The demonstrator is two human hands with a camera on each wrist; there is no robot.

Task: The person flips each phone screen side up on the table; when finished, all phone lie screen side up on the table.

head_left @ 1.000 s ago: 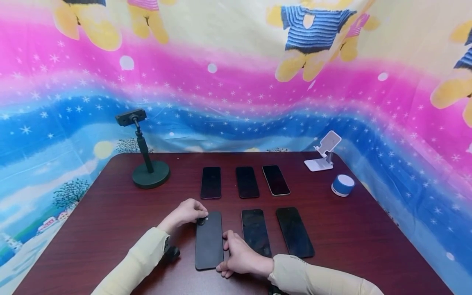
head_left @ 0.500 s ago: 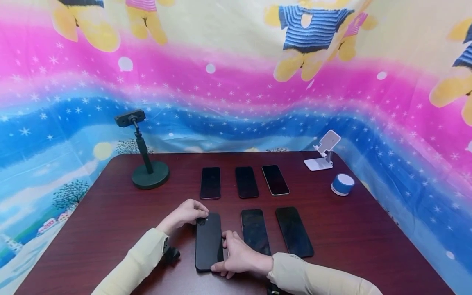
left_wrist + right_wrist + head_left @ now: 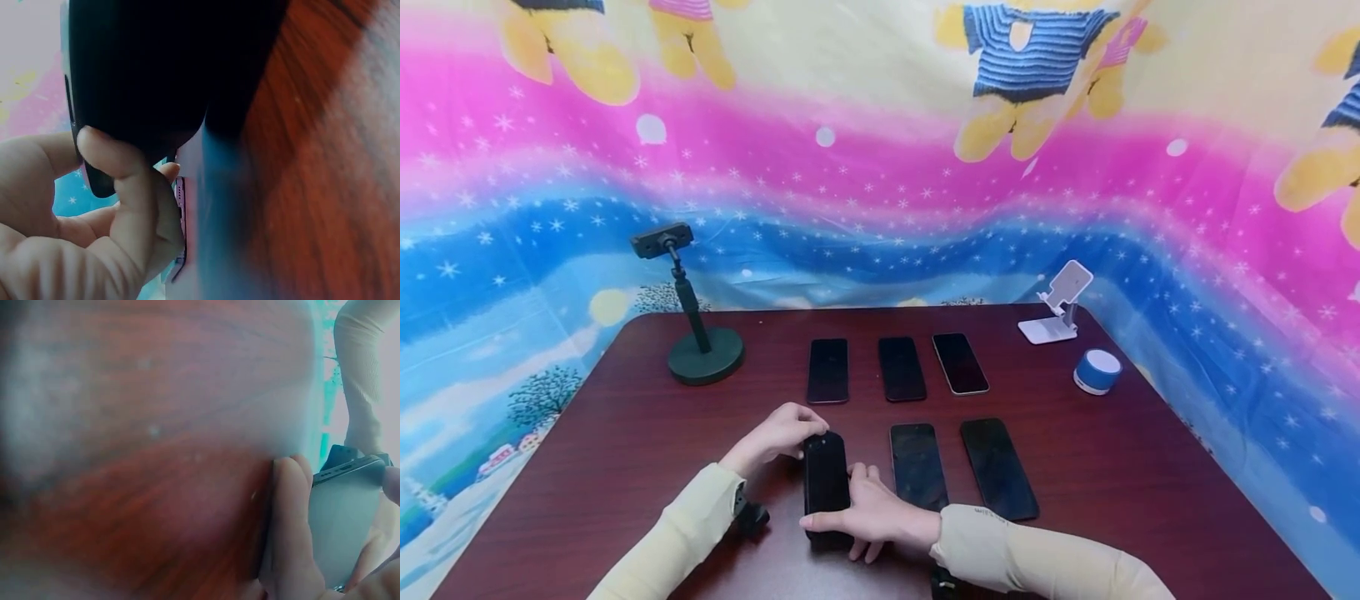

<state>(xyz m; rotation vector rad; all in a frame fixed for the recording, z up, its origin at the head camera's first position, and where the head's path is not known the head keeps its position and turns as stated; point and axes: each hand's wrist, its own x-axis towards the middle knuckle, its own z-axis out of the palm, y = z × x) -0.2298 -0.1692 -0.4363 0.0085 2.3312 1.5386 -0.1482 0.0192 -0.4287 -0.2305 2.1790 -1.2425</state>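
A black smartphone (image 3: 827, 473) is raised off the table and tilted on its long side, between both hands. At its far top corner, my left hand (image 3: 778, 432) pinches it; in the left wrist view, finger and thumb close on the corner of the dark phone (image 3: 144, 69). My right hand (image 3: 883, 510) grips the near end, thumb over the face and fingers along the right side. The right wrist view shows the phone's (image 3: 340, 515) end with its port and speaker holes. Close on the right lie two more phones, a dark one (image 3: 919, 467) and another (image 3: 1000, 468).
Behind these, a row holds a left phone (image 3: 828, 371), a middle phone (image 3: 902, 369) and a light-edged phone (image 3: 961, 363). A dark green round-based stand (image 3: 706, 356) is at back left. A white phone stand (image 3: 1049, 330) and blue-white cylinder (image 3: 1097, 372) stand right on the brown table (image 3: 1120, 467).
The phone lay flat with its back up; now it is lifted and tilted, looking narrower. My right thumb has moved left over its near end. The other phones stay put.
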